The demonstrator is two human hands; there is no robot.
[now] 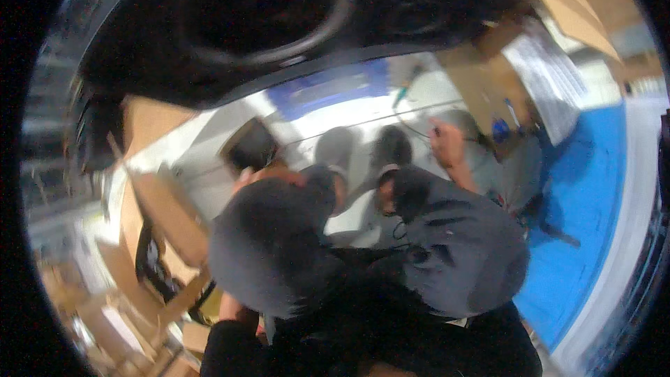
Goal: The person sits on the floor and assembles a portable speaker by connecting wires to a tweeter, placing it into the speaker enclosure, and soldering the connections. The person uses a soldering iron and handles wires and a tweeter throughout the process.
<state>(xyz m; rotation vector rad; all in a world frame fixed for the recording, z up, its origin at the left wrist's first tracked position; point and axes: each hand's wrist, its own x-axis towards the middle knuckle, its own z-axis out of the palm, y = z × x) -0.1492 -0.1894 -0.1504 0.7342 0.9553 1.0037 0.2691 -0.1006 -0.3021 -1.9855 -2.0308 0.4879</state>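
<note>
My left hand (242, 183) is partly hidden behind my left knee. Its fingers are closed at the near edge of a dark, square-faced piece with a brown border (252, 145), tilted above the floor. On the other side, beyond my right knee, my right hand (448, 145) is closed round a small dark thing (435, 126), too blurred to name. A thin dark cable (412, 126) runs from near these fingers toward a small teal piece (400, 96) on the pale floor. Between the hands are my two feet in grey footwear (333, 145).
A large black object with a round ring (269, 14) fills the top. Under its edge lies a blue-violet tray-like thing (331, 91). Cardboard boxes (167, 216) crowd the left. At right are an open carton (481, 84), silvery wrapping (544, 73) and a blue surface (579, 188).
</note>
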